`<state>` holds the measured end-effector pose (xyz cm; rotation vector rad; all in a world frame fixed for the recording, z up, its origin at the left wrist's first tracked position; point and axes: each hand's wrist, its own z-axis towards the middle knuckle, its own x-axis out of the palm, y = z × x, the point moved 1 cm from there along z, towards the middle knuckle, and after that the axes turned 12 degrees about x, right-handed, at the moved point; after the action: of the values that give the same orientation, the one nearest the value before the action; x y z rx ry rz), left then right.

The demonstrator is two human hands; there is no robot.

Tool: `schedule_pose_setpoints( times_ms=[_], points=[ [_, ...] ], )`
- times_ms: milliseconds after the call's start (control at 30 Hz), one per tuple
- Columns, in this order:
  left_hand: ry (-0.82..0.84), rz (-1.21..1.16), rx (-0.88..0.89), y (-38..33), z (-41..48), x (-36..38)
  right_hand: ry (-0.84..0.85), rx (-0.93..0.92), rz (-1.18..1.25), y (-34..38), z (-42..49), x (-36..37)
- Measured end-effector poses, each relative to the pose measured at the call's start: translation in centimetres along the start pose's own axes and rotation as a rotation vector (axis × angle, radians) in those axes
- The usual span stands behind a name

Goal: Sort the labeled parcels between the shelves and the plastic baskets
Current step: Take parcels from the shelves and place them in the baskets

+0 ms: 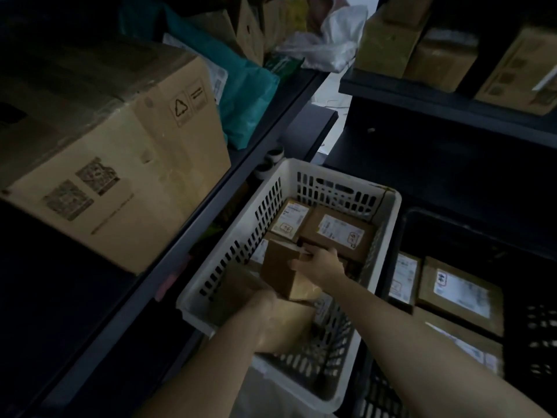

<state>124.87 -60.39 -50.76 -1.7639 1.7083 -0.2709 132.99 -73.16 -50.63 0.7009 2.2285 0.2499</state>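
Pretty dim storage room here, so using the white basket (331, 174) as the reference for everything. Left of it runs a dark metal shelf (187, 224) carrying a big cardboard carton (120, 164) with a teal mailer bag (241, 95) behind that. Up and to the right of it, another dark shelf (452, 107) holds more brown boxes. Right beside the white basket sits a black basket (530, 321) with a few labelled parcels (461, 294) lying flat in it. At the far end of the white basket itself, two labelled parcels (337, 233) lie side by side. A small brown box (283, 270) is tilted up over its middle, and the right hand (322, 263) grips it by the upper right edge, fingers curled over the top. The left hand (271, 309) is at the near end of the basket, just below that box, too blurry to tell if it's gripping anything.
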Motion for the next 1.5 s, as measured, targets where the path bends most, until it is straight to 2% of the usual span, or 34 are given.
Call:
schedule_pose_setpoints(
  times_ms=[67,200,367,467,600,667,733,800,933,1067,1233,1333,1500],
  points=[
    [0.049,0.158,0.054,-1.2,-1.9,0.2,-0.018,0.008,0.004,-0.6,0.1,0.5],
    [0.14,0.444,0.129,-0.5,-0.2,0.1,-0.034,0.04,-0.053,-2.0,0.7,1.0],
    [0.095,0.563,0.253,0.5,2.4,-1.2,0.001,0.068,-0.003,-3.5,1.8,1.4],
    [0.174,0.537,0.215,0.7,3.6,-1.5,-0.002,0.061,0.028,-3.9,2.6,1.6],
    [0.243,0.609,0.287,1.3,4.0,-2.2,-0.005,0.085,0.11,-4.3,3.5,1.4],
    [0.288,0.868,0.37,1.9,4.1,-3.1,0.024,0.1,0.144,-4.5,3.8,1.1],
    [0.323,1.255,0.518,2.2,4.4,-4.1,0.047,0.081,0.131,-4.6,4.0,0.8],
    [0.341,1.425,0.634,2.2,4.9,-4.7,0.051,0.061,0.084,-4.3,4.2,0.5],
    [0.428,1.394,0.735,1.6,6.2,-4.2,0.01,0.039,-0.004,-3.7,4.6,0.2],
    [0.6,1.503,0.757,0.5,5.8,-1.2,0.002,0.025,-0.008,-3.5,5.5,0.2],
    [0.66,1.529,0.602,-0.8,5.7,0.7,-0.029,0.004,0.1,-4.0,6.0,0.0],
    [0.786,1.363,0.43,-2.1,5.9,0.4,-0.055,-0.001,0.147,-4.4,6.0,-0.4],
    [0.842,1.327,0.385,-3.2,6.3,1.2,-0.075,0.004,0.167,-5.5,6.1,-0.9]
  ],
)
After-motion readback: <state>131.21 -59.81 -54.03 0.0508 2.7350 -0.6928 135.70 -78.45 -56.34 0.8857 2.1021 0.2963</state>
